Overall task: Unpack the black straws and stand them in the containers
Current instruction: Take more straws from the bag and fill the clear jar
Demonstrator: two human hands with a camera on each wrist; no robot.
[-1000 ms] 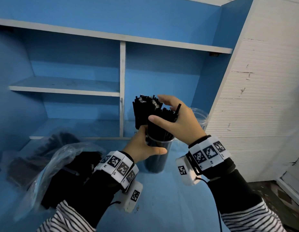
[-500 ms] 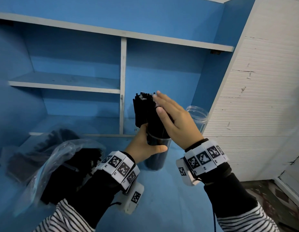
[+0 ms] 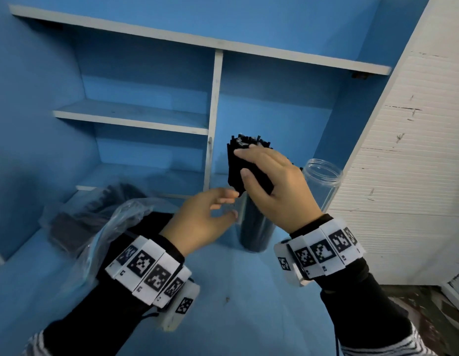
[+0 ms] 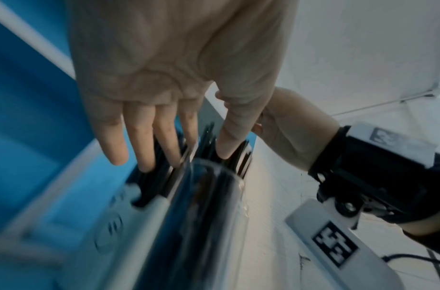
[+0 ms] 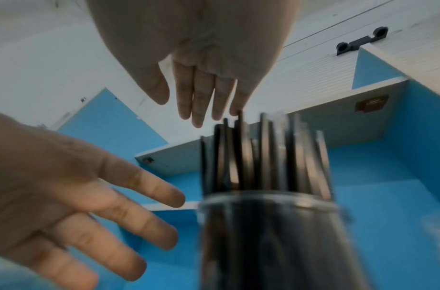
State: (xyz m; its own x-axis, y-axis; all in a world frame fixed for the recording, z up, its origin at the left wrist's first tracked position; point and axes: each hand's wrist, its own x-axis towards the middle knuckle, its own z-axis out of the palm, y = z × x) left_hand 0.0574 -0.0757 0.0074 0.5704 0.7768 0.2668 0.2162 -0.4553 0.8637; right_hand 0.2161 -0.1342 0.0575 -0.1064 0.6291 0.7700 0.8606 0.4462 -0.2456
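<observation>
Standing bunched in one clear container on the blue shelf, black straws, right hand flat-fingered against them, left hand released beside; second container behind; two straw bags left.

Blue shelving stands beside a white ribbed panel.

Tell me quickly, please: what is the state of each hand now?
Left hand: open, fingers straight, holding nothing.
Right hand: open, straight fingers resting on the thin black plastic straws standing in the clear cylindrical container.
</observation>
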